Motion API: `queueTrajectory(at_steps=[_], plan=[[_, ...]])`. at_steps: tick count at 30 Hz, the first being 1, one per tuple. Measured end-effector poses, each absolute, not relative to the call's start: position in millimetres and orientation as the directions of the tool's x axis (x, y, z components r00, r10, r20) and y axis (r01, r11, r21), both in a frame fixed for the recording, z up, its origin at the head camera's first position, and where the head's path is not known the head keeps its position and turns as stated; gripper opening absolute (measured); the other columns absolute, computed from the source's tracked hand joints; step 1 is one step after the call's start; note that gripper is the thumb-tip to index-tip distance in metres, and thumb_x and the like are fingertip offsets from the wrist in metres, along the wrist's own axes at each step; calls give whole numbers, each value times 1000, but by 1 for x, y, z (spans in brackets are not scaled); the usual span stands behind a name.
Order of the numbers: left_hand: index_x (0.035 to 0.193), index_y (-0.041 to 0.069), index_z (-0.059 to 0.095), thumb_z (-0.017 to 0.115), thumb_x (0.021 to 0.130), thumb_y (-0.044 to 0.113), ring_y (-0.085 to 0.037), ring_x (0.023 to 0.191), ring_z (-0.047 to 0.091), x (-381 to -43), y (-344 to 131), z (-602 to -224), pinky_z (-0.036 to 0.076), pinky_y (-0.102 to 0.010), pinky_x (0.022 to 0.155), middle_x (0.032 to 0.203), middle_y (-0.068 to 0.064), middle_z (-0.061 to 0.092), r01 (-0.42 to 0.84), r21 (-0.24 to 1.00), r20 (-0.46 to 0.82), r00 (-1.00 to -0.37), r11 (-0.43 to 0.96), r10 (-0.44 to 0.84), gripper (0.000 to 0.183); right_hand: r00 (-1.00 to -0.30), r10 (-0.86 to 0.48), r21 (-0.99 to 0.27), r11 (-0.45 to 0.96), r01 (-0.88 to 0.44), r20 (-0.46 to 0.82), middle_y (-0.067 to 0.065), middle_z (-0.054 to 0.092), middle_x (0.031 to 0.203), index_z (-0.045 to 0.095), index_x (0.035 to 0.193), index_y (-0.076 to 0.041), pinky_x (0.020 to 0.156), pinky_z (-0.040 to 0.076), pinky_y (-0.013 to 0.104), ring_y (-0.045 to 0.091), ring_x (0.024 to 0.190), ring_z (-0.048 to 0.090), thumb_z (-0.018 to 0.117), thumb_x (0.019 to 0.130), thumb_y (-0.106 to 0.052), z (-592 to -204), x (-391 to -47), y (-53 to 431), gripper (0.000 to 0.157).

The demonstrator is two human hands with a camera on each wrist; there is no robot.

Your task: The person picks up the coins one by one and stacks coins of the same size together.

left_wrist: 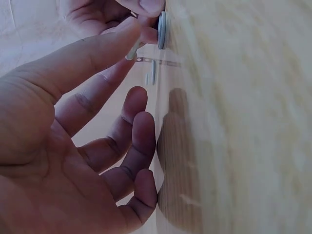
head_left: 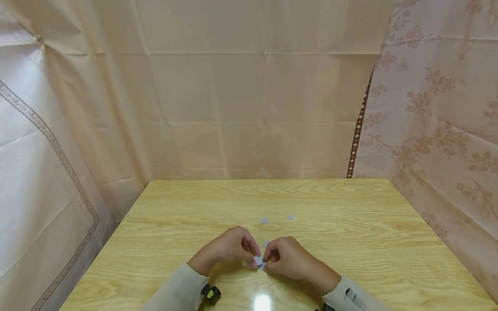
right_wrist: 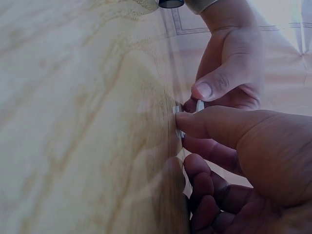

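My left hand [head_left: 235,245] pinches a silvery coin [head_left: 258,260] between thumb and forefinger, just above the table. In the left wrist view that coin [left_wrist: 131,51] is tilted, and the other fingers curve loosely near the wood. Close on its right, my right hand [head_left: 289,258] has thumb and forefinger at the edges of a low stack of coins [left_wrist: 162,30] lying flat on the tabletop. The right wrist view shows the stack [right_wrist: 178,119] partly covered by the right thumb. A single coin [head_left: 266,244] lies just beyond the right fingers, partly hidden.
Two more coins, one [head_left: 265,220] nearer the middle and one [head_left: 290,217] to its right, lie farther back on the wood-grain table [head_left: 186,203]. Pale cloth curtains [head_left: 241,108] hang behind the table and on both sides.
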State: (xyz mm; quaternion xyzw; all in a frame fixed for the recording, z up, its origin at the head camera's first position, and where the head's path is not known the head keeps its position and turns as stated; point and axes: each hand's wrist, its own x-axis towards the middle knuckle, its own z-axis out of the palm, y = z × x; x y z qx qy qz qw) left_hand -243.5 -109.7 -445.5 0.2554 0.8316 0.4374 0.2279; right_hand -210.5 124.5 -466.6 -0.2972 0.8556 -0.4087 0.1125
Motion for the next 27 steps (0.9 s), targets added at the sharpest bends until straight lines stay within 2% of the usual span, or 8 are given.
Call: queueTrajectory(at_steps=[9, 20, 27], plan=[[84, 18, 82, 93, 72, 9, -10, 67, 47, -243, -107, -447, 40, -23, 57, 88, -2, 71, 248, 815, -158, -773, 523, 614, 19, -798, -601, -763, 491, -421, 54, -9, 62, 67, 76, 87, -14, 50, 42, 14, -2, 54, 50, 84, 85, -12, -467, -211, 125, 8], [81, 21, 81, 95, 70, 10, -11, 79, 52, -243, -104, -449, 43, -24, 61, 96, 8, 67, 277, 772, -158, -788, 572, 595, 21, -792, -608, -773, 481, -415, 47, -8, 64, 69, 76, 89, -11, 52, 46, 14, -1, 56, 52, 84, 86, -13, -465, -210, 125, 9], [79, 23, 81, 96, 69, 12, -9, 76, 53, -243, -102, -449, 45, -24, 62, 92, 12, 70, 304, 739, -158, -789, 601, 593, 21, -797, -603, -775, 481, -409, 46, -8, 65, 69, 76, 89, -11, 53, 47, 17, -1, 57, 53, 84, 86, -12, -464, -210, 124, 8]])
